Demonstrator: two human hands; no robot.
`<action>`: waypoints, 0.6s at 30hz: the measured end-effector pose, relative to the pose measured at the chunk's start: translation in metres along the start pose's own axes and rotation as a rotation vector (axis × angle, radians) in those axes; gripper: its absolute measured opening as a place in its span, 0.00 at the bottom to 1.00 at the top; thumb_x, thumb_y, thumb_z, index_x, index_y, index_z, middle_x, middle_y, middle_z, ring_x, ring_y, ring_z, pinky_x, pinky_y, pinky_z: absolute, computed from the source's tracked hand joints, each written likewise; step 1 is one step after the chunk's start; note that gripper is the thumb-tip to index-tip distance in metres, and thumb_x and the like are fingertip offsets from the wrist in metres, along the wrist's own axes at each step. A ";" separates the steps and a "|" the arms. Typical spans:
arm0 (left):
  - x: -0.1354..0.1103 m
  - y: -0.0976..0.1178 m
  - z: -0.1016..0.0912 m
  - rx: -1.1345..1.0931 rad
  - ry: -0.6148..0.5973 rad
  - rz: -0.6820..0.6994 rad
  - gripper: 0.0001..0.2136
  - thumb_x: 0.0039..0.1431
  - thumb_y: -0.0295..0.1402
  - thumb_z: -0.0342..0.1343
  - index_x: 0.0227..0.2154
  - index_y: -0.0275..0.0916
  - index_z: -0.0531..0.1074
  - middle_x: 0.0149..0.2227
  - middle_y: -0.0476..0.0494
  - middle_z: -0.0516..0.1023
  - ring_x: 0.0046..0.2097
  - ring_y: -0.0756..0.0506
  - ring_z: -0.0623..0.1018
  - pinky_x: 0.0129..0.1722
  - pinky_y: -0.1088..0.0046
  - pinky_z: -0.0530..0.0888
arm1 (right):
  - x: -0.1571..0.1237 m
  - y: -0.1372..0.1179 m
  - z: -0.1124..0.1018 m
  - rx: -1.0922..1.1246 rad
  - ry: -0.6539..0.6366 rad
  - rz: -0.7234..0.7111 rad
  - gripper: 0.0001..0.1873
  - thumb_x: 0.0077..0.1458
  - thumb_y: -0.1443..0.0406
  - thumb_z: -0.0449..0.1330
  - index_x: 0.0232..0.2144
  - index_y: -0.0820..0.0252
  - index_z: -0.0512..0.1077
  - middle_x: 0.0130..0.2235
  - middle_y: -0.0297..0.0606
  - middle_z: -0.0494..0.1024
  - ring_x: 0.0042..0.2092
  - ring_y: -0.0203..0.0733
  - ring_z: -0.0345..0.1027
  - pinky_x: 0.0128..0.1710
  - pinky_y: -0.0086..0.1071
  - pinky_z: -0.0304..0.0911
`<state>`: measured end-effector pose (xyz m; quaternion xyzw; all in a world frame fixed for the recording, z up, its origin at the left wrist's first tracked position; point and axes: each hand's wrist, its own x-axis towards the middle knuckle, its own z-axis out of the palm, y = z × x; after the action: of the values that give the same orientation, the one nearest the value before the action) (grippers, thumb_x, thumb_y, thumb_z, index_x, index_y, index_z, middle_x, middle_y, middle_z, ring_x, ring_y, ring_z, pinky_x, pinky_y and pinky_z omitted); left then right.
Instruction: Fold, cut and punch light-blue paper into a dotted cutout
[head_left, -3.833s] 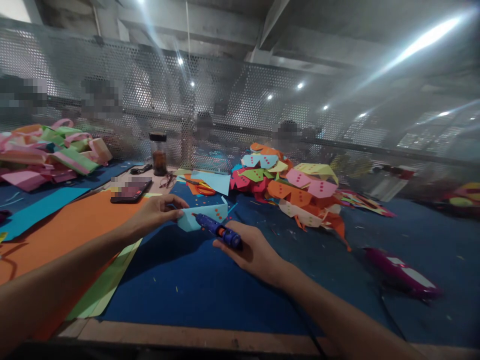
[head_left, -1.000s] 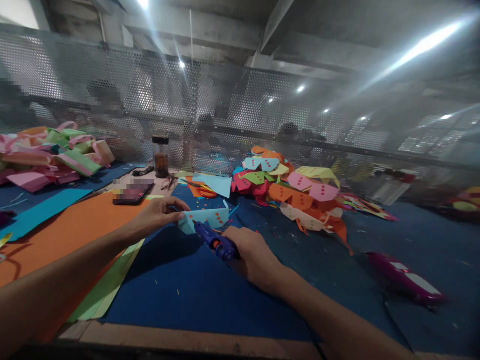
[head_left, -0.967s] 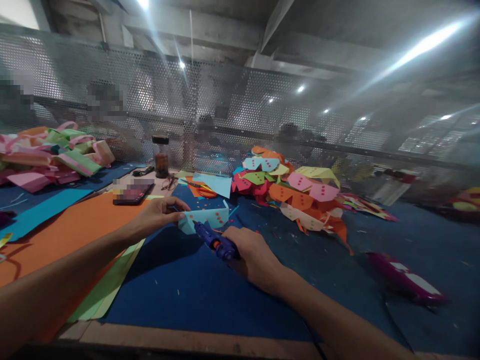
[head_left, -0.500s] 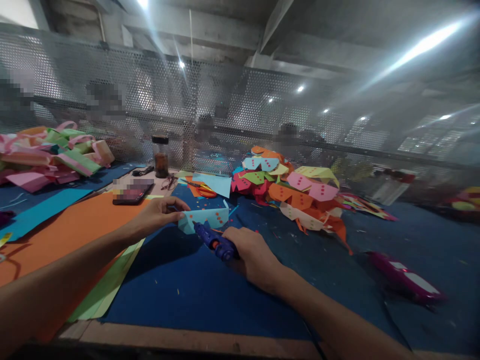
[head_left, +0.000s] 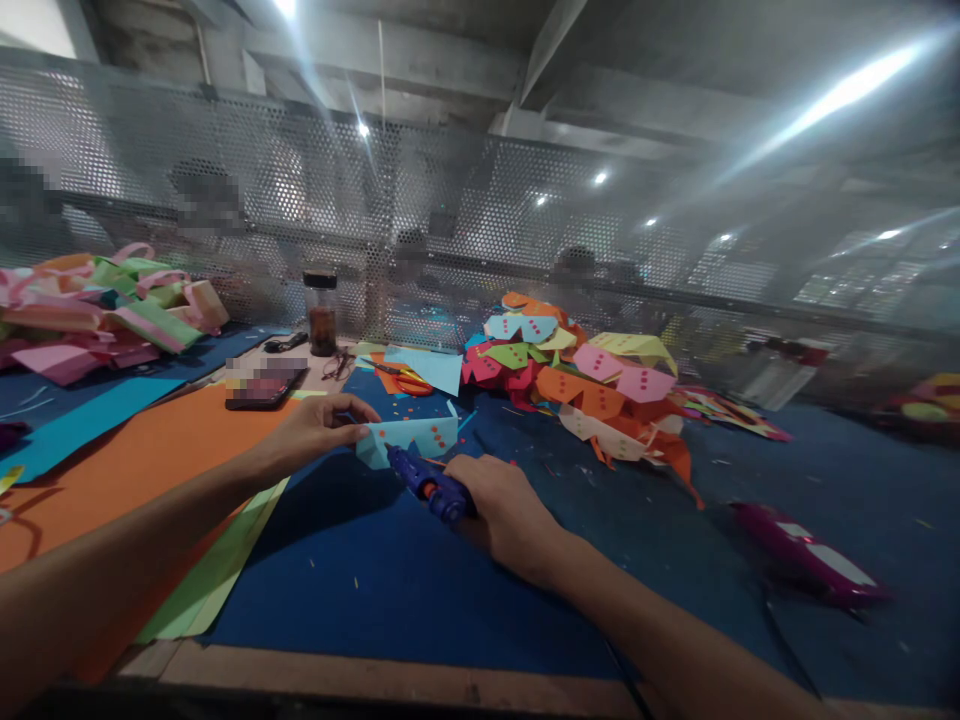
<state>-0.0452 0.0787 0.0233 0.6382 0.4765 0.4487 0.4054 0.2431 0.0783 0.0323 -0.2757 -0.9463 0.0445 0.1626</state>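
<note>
Blue paper [head_left: 410, 430] pinched left, glue gun [head_left: 416, 474] gripped right, hands [head_left: 506, 510] angle inward.

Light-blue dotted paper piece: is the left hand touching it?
Touching. The head view shows the left hand pinching the light-blue dotted paper piece at its left end, with the thumb over the edge.

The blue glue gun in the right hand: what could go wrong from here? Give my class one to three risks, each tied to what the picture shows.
1. The tip of the blue glue gun sits close to the left hand, so if it is hot, a slip might burn that hand.
2. The light-blue paper piece is held only at its left end, so a push from the tip could bend or shift it.
</note>
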 end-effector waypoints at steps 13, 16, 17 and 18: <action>-0.001 0.002 0.000 0.007 -0.010 -0.002 0.15 0.55 0.42 0.66 0.39 0.37 0.78 0.33 0.45 0.83 0.34 0.46 0.80 0.36 0.71 0.74 | 0.000 -0.001 -0.001 -0.021 -0.041 0.036 0.06 0.57 0.68 0.61 0.39 0.60 0.70 0.40 0.41 0.78 0.39 0.46 0.69 0.38 0.34 0.54; 0.000 0.000 0.000 0.000 -0.019 -0.001 0.15 0.55 0.43 0.66 0.40 0.37 0.78 0.34 0.45 0.83 0.34 0.46 0.80 0.36 0.71 0.74 | 0.000 0.000 -0.001 -0.023 -0.043 0.031 0.06 0.58 0.68 0.61 0.39 0.60 0.70 0.40 0.41 0.78 0.39 0.45 0.68 0.38 0.34 0.54; 0.000 -0.001 0.000 -0.003 -0.020 -0.003 0.15 0.55 0.43 0.66 0.40 0.37 0.78 0.34 0.45 0.83 0.34 0.46 0.80 0.36 0.71 0.74 | 0.000 0.000 -0.001 -0.022 -0.040 0.029 0.06 0.58 0.67 0.61 0.39 0.60 0.70 0.40 0.41 0.78 0.39 0.45 0.68 0.38 0.34 0.54; 0.001 -0.001 0.000 -0.004 -0.019 -0.004 0.15 0.55 0.43 0.66 0.40 0.37 0.78 0.34 0.46 0.83 0.34 0.46 0.80 0.36 0.71 0.74 | 0.000 0.000 0.000 -0.019 -0.038 0.026 0.06 0.58 0.67 0.61 0.39 0.60 0.70 0.40 0.41 0.78 0.38 0.45 0.68 0.38 0.34 0.54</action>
<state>-0.0458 0.0796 0.0223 0.6406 0.4729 0.4428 0.4123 0.2431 0.0785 0.0327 -0.2886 -0.9459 0.0428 0.1416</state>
